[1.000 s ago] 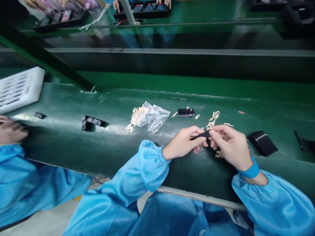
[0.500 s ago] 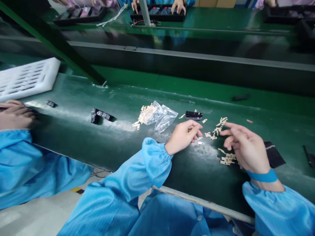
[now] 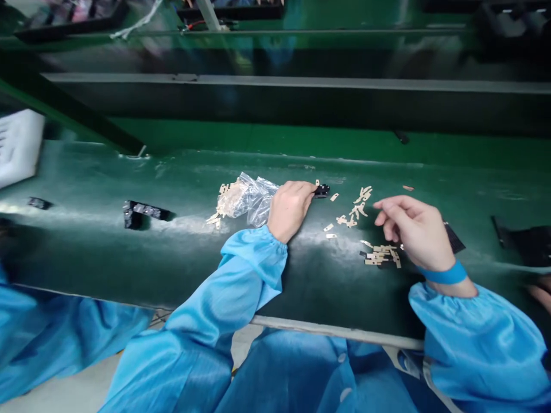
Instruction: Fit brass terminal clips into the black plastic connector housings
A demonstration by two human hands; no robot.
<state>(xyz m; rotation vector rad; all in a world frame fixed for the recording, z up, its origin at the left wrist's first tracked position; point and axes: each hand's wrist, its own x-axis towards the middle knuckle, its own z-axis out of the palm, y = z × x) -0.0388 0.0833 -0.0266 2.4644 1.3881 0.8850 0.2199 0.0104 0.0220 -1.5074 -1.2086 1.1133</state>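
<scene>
My left hand (image 3: 291, 211) has its fingers closed round the left end of some small black plastic parts (image 3: 322, 191), covering part of them. Under its wrist lies a clear plastic bag (image 3: 257, 198), with a heap of small cream-coloured tabs (image 3: 231, 198) at the bag's left. My right hand (image 3: 415, 229), with a blue band at the wrist, hovers with fingers loosely bent and apart, seemingly holding nothing. Left of it, loose tabs (image 3: 361, 198) are scattered. A cluster of tabs (image 3: 381, 255) lies nearer the front. Partly behind my right hand is a row of black strips (image 3: 454, 238).
Black parts (image 3: 146, 211) and a smaller black piece (image 3: 38, 202) lie on the green bench to the left. A white slotted tray (image 3: 19, 146) stands at far left. A green post (image 3: 99, 123) slants down to the bench. Another person's hand (image 3: 543, 292) shows at the right edge.
My left hand has moved from the loose tabs back and left onto the black parts. My right hand stays near the tabs, fingers drawn in slightly. The view has shifted right and downward.
</scene>
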